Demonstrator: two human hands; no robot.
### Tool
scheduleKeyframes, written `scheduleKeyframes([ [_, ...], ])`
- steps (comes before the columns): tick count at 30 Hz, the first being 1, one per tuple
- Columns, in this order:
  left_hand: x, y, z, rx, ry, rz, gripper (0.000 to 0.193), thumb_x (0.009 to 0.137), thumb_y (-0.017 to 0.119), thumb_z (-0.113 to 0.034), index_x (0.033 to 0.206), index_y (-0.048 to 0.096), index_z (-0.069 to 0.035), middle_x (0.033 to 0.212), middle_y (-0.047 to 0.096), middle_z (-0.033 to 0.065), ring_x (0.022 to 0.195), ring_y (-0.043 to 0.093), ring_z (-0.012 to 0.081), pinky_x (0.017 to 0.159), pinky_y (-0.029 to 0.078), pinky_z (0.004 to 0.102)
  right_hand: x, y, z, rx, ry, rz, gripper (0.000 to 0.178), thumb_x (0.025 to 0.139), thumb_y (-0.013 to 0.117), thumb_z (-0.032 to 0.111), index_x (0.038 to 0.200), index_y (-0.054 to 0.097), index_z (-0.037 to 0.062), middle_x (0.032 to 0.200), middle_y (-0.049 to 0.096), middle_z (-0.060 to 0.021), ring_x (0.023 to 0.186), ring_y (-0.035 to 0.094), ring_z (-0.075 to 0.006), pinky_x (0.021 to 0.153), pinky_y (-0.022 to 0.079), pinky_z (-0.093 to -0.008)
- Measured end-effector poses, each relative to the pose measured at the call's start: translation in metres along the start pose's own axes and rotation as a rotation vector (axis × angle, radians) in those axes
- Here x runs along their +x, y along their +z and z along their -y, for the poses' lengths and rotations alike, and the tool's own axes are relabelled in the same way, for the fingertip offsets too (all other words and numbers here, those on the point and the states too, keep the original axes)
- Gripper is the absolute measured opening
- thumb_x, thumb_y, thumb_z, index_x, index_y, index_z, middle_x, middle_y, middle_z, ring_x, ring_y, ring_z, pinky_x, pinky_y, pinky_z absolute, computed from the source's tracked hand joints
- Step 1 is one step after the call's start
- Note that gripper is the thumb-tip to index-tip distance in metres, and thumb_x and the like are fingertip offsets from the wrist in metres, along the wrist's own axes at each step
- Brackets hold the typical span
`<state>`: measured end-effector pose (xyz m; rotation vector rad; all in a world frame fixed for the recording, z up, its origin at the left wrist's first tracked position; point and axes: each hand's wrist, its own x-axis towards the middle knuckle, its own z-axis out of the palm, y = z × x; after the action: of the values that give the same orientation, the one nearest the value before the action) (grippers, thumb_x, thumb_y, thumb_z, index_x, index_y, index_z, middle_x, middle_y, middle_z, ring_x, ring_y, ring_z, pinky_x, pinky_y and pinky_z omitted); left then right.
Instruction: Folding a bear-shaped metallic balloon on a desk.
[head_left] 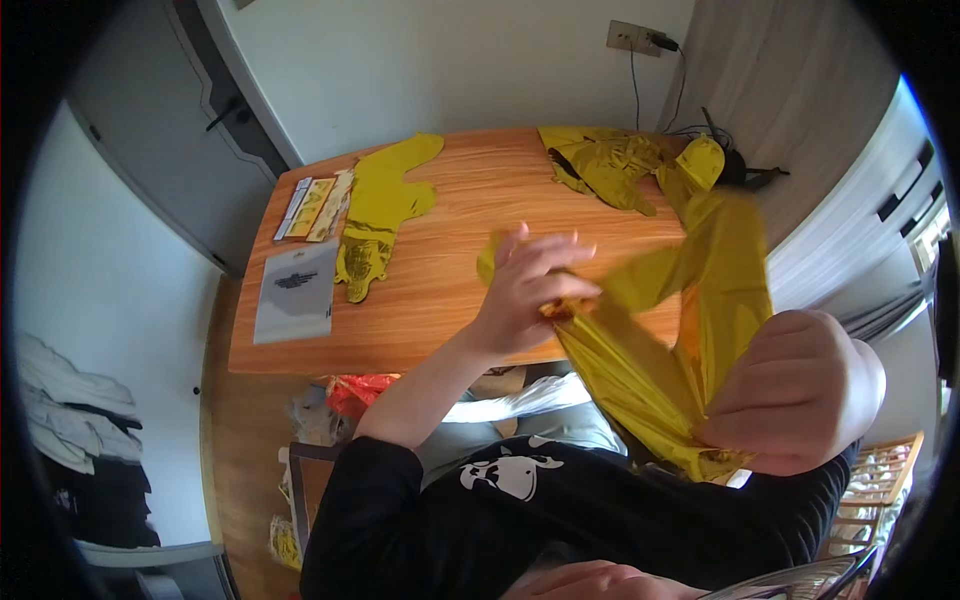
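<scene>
A gold foil balloon (730,290), flat and creased, stretches between my two hands above the front right of the table. My left hand (530,290) pinches one end near the thumb, its other fingers spread and slightly blurred. Closer to my chest, my right hand (795,390) is closed on the lower right part of the foil; its fingertips are partly hidden. A bit of gold foil also shows behind my left hand. On the table's left lies another flat gold foil balloon (385,190), and more crumpled gold foil (610,165) rests at the back right.
Printed cards (310,210) and a clear plastic sleeve (295,290) lie on the left of the wooden table (470,190). Cables and a black item (745,170) sit at the back right corner. A red bag (360,393) is below the front edge.
</scene>
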<state>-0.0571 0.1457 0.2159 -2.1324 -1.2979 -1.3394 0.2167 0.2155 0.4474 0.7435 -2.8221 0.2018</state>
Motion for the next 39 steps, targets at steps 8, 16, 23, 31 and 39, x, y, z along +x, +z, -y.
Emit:
scheduleKeyframes([
  [8,-0.091,-0.075,-0.057,-0.407,-0.644,-0.001,0.015,0.091,0.072,-0.008,0.105,0.074,-0.005,0.086,0.072,0.0056,0.073,0.067,0.0164,0.063,0.049,0.0277,-0.009,0.016,-0.048,0.333,0.24,-0.329,0.019,0.09,0.075,0.02,0.082,0.071,0.0029,0.07,0.065,-0.0043,0.058,0.062,-0.0194,0.055,0.047,-0.0314],
  [16,-0.105,-0.091,0.022,-0.292,-1.087,0.201,0.026,0.099,0.071,-0.024,0.089,0.068,0.0,0.074,0.064,-0.0028,0.07,0.055,0.004,0.061,0.043,0.0258,0.063,0.134,-0.238,0.137,0.774,-0.187,0.033,0.091,0.077,0.036,0.105,0.073,0.0063,0.088,0.07,-0.0118,0.08,0.067,-0.0282,0.076,0.055,-0.0368],
  [23,-0.119,-0.078,0.106,0.052,-1.189,0.337,0.039,0.093,0.076,-0.031,0.117,0.068,0.0,0.094,0.076,0.0139,0.085,0.073,0.0215,0.076,0.054,0.0326,0.076,0.278,-0.28,-0.458,0.629,-0.319,0.042,0.094,0.069,0.04,0.123,0.067,0.0098,0.127,0.063,-0.0175,0.121,0.06,-0.038,0.1,0.051,-0.048],
  [31,-0.123,-0.09,0.103,0.233,-1.174,0.267,0.058,0.089,0.077,-0.042,0.133,0.06,-0.008,0.117,0.071,0.0172,0.106,0.07,0.0336,0.091,0.055,0.0433,0.044,0.319,-0.2,-0.055,0.764,0.164,0.071,0.1,0.057,0.055,0.154,0.044,0.0122,0.157,0.043,-0.0177,0.145,0.04,-0.0384,0.12,0.034,-0.0498],
  [39,-0.185,-0.131,0.067,0.937,-1.225,-0.003,0.062,0.084,0.078,-0.051,0.135,0.061,-0.02,0.13,0.066,0.0089,0.123,0.058,0.032,0.101,0.039,0.0569,0.068,0.328,-0.224,-0.08,0.764,-0.062,0.071,0.101,0.055,0.055,0.155,0.041,0.0111,0.159,0.042,-0.0187,0.147,0.037,-0.0387,0.122,0.028,-0.0543],
])
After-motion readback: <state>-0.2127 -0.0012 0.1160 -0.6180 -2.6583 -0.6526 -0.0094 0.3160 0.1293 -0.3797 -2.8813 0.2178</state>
